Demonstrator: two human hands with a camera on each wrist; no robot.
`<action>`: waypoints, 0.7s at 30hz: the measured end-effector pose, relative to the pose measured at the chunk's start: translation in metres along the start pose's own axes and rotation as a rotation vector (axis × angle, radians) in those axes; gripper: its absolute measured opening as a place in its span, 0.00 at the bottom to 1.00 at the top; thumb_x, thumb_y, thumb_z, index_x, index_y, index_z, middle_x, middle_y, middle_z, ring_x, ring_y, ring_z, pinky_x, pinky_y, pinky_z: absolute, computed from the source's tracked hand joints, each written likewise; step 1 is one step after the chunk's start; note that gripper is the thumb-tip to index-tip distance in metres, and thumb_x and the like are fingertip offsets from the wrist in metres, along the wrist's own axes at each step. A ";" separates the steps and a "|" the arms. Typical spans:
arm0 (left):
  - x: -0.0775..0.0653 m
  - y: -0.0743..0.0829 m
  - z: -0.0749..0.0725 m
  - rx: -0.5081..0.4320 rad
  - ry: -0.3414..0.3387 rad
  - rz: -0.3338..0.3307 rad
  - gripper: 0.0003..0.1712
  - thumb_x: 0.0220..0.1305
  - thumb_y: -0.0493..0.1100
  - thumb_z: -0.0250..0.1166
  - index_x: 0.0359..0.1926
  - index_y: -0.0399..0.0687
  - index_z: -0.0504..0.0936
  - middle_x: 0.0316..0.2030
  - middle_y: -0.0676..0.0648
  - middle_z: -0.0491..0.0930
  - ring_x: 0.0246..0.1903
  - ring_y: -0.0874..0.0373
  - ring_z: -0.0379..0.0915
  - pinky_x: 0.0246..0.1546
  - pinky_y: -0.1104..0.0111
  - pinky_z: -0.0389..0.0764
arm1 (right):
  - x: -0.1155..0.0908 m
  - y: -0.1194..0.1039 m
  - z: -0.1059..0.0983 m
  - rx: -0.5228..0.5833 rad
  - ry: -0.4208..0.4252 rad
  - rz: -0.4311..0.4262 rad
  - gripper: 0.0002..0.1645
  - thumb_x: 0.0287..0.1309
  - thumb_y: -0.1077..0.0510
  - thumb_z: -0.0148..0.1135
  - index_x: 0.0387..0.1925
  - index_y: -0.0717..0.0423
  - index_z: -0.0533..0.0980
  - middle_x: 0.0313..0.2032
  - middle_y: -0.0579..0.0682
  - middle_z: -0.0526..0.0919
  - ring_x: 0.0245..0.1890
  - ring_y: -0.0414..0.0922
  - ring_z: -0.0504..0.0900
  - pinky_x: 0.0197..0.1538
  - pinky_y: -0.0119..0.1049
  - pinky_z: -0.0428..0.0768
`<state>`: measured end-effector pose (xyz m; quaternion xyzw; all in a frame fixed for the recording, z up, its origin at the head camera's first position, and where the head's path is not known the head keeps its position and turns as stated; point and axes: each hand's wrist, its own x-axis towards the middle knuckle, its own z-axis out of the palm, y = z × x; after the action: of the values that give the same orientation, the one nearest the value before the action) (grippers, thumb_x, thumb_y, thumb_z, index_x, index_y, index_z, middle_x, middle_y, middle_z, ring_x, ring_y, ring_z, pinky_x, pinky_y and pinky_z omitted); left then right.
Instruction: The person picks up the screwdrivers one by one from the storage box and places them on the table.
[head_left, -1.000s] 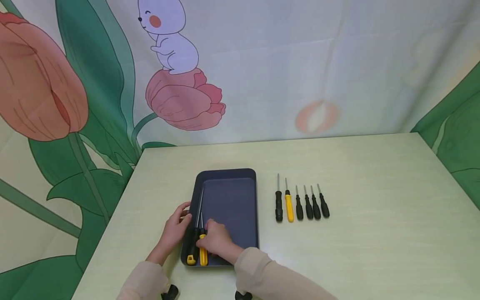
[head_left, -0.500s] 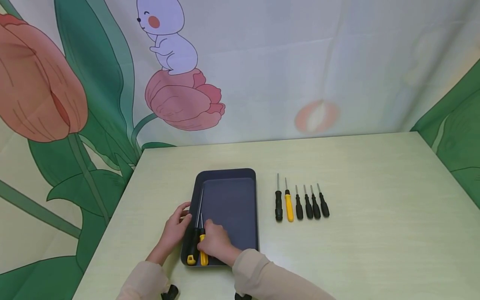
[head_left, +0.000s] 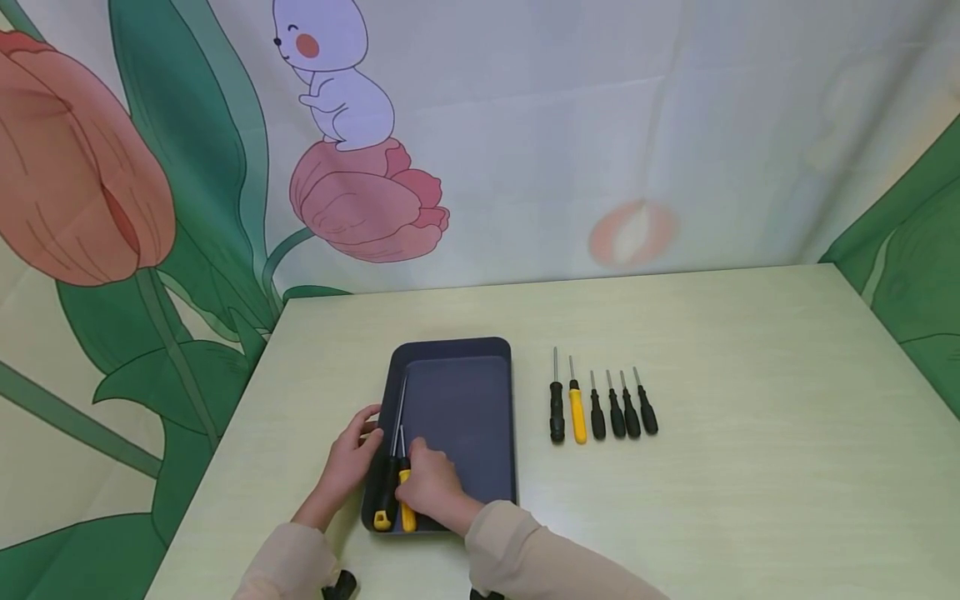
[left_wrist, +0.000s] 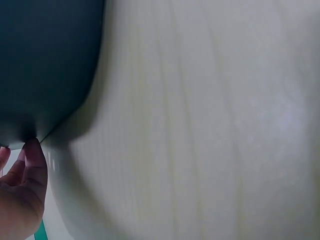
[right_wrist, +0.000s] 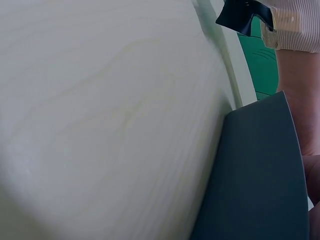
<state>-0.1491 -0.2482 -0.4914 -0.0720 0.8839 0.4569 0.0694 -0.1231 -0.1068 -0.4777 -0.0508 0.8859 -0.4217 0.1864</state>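
Observation:
A dark blue rectangular tray (head_left: pixel 468 408) lies on the table. At its left rim, my left hand (head_left: pixel 351 458) holds the edge; the left wrist view shows the fingertips against the outer tray wall (left_wrist: pixel 45 60). Inside the tray's left side is a large black screwdriver (head_left: pixel 387 487) with a yellow handle end. Beside it lies a yellow-and-black screwdriver (head_left: pixel 408 518), its shaft toward the far end. My right hand (head_left: pixel 435 483) reaches over the near rim and grips this screwdriver's handle, hiding part of it. Only the outer tray wall (right_wrist: pixel 255 175) and part of a hand show in the right wrist view.
Right of the tray, a row of screwdrivers lies on the table: a black one (head_left: pixel 557 412), a yellow one (head_left: pixel 578 417) and several smaller black ones (head_left: pixel 617 417). A patterned cloth (head_left: pixel 525 167) hangs behind the table's far edge. Black straps (head_left: pixel 341 585) show near the sleeves.
My right hand has shifted very slightly to the right with the yellow-and-black screwdriver's handle. My left hand stays at the tray's rim, and the row of screwdrivers is unchanged.

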 end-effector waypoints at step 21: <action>0.001 0.000 0.001 -0.003 -0.003 -0.020 0.23 0.66 0.41 0.43 0.62 0.49 0.58 0.57 0.34 0.65 0.53 0.40 0.64 0.54 0.50 0.65 | 0.004 0.008 0.004 0.174 -0.034 0.016 0.18 0.42 0.63 0.63 0.37 0.61 0.69 0.16 0.50 0.72 0.07 0.41 0.69 0.12 0.30 0.70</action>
<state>-0.1500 -0.2476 -0.4922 -0.0800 0.8823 0.4577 0.0752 -0.1245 -0.1054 -0.4873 -0.0346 0.8431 -0.4945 0.2084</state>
